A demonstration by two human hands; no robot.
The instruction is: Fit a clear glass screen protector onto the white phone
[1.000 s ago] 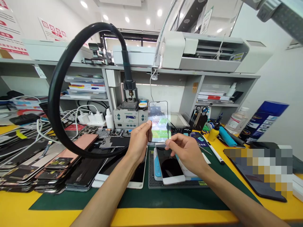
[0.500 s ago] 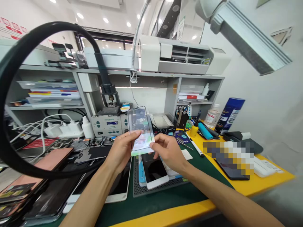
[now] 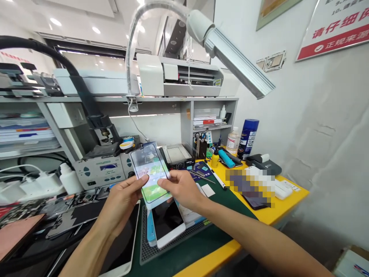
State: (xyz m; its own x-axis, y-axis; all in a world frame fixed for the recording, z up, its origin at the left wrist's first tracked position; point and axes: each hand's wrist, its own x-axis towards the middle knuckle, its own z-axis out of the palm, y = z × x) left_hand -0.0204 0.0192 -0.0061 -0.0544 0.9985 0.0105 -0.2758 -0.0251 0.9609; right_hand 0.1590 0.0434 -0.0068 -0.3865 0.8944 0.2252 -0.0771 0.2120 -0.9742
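Both hands hold a black-edged glass screen protector [image 3: 153, 191], tilted up, with a clear upper part and green and pink print on its lower part. My left hand [image 3: 122, 202] grips its left edge, thumb on the front. On its lower right, my right hand [image 3: 184, 188] pinches it between the thumb and fingers that are partly hidden behind. Below the protector lies a white phone [image 3: 168, 221] with a dark screen, its top end covered. The phone rests on a blue-and-clear package [image 3: 151, 227] over a grey dotted mat [image 3: 147, 256].
A white tablet [image 3: 127, 246] lies by my left forearm. A microscope-like stand [image 3: 100, 123] and a control box [image 3: 100, 171] are at back left. Right of the hands are a white pen [image 3: 216, 176], a yellow bottle [image 3: 215, 159] and a blue spray can [image 3: 248, 138]. A lamp [image 3: 236, 54] hangs above.
My view has turned to the right, so the bench things sit further left. The screen protector, still in both hands, is tilted differently and shows more of its green print.
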